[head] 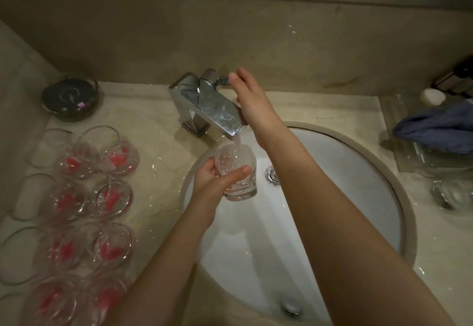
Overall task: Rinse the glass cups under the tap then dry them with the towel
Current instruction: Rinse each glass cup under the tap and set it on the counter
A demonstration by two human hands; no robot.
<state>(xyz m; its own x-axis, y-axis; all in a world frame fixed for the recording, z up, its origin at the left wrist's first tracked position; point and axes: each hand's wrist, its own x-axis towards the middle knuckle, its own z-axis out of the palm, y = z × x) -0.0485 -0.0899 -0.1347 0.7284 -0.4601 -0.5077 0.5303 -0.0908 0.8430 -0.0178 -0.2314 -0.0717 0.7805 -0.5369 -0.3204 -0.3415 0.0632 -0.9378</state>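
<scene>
Left hand [213,181] gripping glass cup [236,172] at frame centre, thumb across its front, under running tap [207,102], over white sink [358,172], right hand [252,102] open, fingers straight, at tap handle, blue towel [435,131] right edge, more cups [112,195] lower left.

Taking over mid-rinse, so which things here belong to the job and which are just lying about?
Job:
- glass cup in left hand, under running tap
- right hand by tap handle
- waiting cups
- blue towel
- sink

Lying about:
- dark round dish
- soap bar
</scene>
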